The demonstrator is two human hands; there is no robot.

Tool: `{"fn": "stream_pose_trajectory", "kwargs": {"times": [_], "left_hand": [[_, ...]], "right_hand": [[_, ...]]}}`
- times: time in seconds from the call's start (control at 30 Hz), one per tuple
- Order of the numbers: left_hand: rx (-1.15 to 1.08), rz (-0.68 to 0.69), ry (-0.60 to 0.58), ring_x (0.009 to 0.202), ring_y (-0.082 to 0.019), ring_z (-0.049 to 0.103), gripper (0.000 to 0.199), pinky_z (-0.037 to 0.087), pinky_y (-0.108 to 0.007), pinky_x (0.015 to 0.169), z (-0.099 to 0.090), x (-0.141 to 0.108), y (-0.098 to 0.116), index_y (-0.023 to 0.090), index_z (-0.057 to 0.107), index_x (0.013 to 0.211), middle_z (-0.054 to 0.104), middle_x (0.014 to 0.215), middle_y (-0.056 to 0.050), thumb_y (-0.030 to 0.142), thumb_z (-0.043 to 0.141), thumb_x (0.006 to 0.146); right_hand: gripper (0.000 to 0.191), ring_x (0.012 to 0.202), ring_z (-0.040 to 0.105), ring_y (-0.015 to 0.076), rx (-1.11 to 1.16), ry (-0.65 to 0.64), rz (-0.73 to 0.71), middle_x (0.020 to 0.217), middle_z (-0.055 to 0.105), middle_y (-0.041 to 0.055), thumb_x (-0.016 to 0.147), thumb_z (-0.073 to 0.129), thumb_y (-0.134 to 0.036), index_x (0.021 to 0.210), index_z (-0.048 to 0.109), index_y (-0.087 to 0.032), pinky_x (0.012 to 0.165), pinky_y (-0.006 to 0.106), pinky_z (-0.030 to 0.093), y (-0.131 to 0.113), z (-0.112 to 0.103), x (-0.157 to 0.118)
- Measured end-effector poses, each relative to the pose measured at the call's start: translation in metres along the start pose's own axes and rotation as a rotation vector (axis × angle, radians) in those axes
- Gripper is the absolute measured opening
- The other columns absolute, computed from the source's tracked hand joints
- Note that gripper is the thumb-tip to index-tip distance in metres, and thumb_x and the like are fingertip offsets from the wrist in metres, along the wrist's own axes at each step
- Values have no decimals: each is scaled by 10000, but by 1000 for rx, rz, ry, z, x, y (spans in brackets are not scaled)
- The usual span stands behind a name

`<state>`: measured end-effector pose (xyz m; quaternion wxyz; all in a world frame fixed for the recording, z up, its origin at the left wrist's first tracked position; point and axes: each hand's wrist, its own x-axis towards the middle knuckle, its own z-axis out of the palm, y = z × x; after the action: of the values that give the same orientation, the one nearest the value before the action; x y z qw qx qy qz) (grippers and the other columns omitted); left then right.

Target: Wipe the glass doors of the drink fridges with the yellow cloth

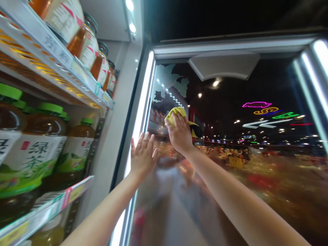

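My right hand [180,134] presses a yellow cloth [176,112] against the glass door [217,191], in the upper left part of the pane. Its fingers lie over the cloth. A dark and yellow shape beside the hand looks like a reflection in the glass. My left hand [143,153] holds nothing and rests with spread fingers at the lit left edge of the door frame [146,92], lower than the cloth.
On the left, fridge shelves [48,212] carry green-capped tea bottles [46,147] and, higher up, amber bottles [84,44]. A pale sticker [225,65] sits at the pane's top. Neon shapes and lights show in the glass.
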<state>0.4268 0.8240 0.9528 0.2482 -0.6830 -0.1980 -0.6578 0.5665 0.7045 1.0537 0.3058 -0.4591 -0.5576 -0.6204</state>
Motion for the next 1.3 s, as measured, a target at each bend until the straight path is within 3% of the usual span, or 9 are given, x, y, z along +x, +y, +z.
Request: {"fn": "stream_pose_trajectory", "kwargs": {"times": [0.13, 0.33, 0.53, 0.67, 0.77, 0.97, 1.07, 1.23, 1.3], "left_hand": [[42, -32, -6, 1503, -306, 302, 533, 150, -603, 1232, -4, -12, -6, 164, 440, 1489, 438, 1555, -169, 381, 389, 1005], [69, -68, 4, 1495, -311, 318, 525, 177, -610, 1230, -11, -22, -18, 174, 443, 1487, 458, 1545, -150, 375, 400, 1004], [124, -69, 25, 1497, -307, 314, 516, 224, -578, 1231, -19, -33, -28, 162, 467, 1473, 432, 1562, -152, 361, 402, 1001], [176, -66, 13, 1485, -311, 338, 501, 252, -560, 1226, -22, -36, -32, 160, 490, 1457, 460, 1543, -148, 342, 407, 998], [197, -69, 18, 1482, -301, 346, 499, 262, -543, 1226, -23, -35, -33, 178, 484, 1463, 468, 1537, -146, 325, 423, 990], [229, -76, -11, 1487, -307, 335, 505, 276, -551, 1220, -31, -37, -36, 155, 483, 1462, 461, 1539, -160, 330, 401, 995], [253, -91, -30, 1485, -313, 336, 508, 288, -554, 1216, -36, -39, -38, 141, 492, 1455, 442, 1551, -167, 336, 400, 995], [317, -60, -17, 1477, -308, 354, 513, 314, -551, 1204, -39, -37, -42, 142, 466, 1473, 461, 1538, -168, 315, 404, 994], [343, -41, -2, 1472, -307, 363, 502, 321, -547, 1202, -37, -36, -43, 144, 475, 1465, 477, 1526, -165, 302, 410, 992]], "right_hand": [[393, 1460, 381, 243, 61, -142, -244, 1503, 526, 50, 973, 493, -187, 1328, 631, -285, 1245, 488, 272, -4, -5, -17], [456, 1485, 330, 267, 51, 5, 40, 1537, 476, 107, 974, 432, -128, 1410, 547, -191, 1250, 517, 233, -11, 30, 32], [327, 1309, 522, 253, 123, -184, -464, 1348, 640, 76, 905, 568, -145, 1198, 690, -225, 1166, 461, 385, -24, 39, 28], [304, 1281, 524, 285, 78, -44, -254, 1329, 620, 129, 896, 532, -107, 1135, 704, -183, 1099, 493, 443, -14, 46, 62], [323, 1328, 481, 285, 79, 43, -99, 1361, 593, 147, 933, 472, -100, 1178, 671, -168, 1141, 515, 393, -31, 64, 83], [310, 1180, 583, 245, 171, -57, -267, 1175, 687, 104, 913, 485, -52, 1075, 708, -193, 1067, 428, 462, -53, 66, 58], [383, 1264, 547, 237, 263, 45, -208, 1340, 628, 96, 937, 479, -66, 1241, 667, -203, 1090, 405, 455, -53, 64, 51], [398, 1436, 409, 225, 207, -5, -409, 1491, 543, 16, 992, 490, -151, 1344, 617, -286, 1205, 444, 343, -65, 86, 67], [395, 1433, 419, 218, 173, -19, -391, 1487, 550, 2, 995, 471, -145, 1322, 633, -296, 1196, 435, 360, -66, 96, 86]]}}
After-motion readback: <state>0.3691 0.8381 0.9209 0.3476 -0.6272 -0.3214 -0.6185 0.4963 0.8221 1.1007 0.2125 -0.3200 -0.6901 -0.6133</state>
